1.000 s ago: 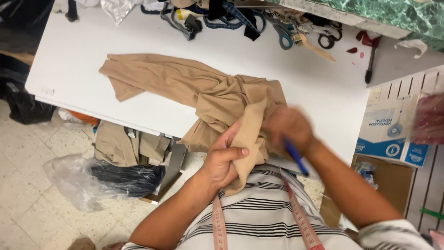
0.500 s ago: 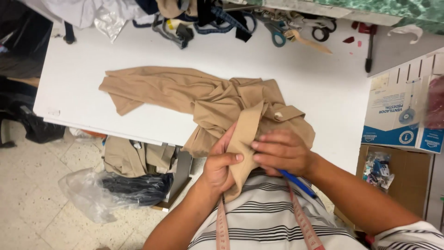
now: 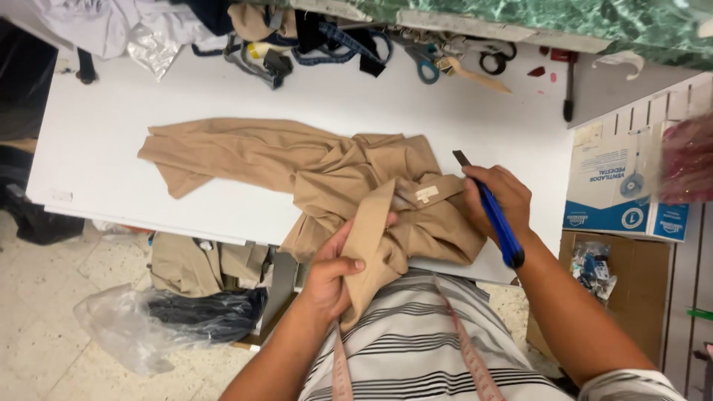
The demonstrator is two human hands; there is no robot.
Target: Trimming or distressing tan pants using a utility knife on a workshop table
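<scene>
My left hand point(image 3: 332, 273) is pinching a folded strip of the tan garment point(image 3: 327, 174), fingers clamped on it. My right hand point(image 3: 499, 197) is gripping a blue box cutter point(image 3: 495, 215), blade just beyond my fingertips, beside the garment's label point(image 3: 427, 194).

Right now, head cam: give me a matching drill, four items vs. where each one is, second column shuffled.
Items
1. blue utility knife
2. tan garment
3. teal-handled scissors
4. pink measuring tape

Places
A. around the person's neck, over the striped shirt
B. far edge of the white table, among straps
C. in the right hand, blade out
D. spread on the table, one fold pinched by the left hand

Pairs: 1-C, 2-D, 3-B, 4-A
</scene>
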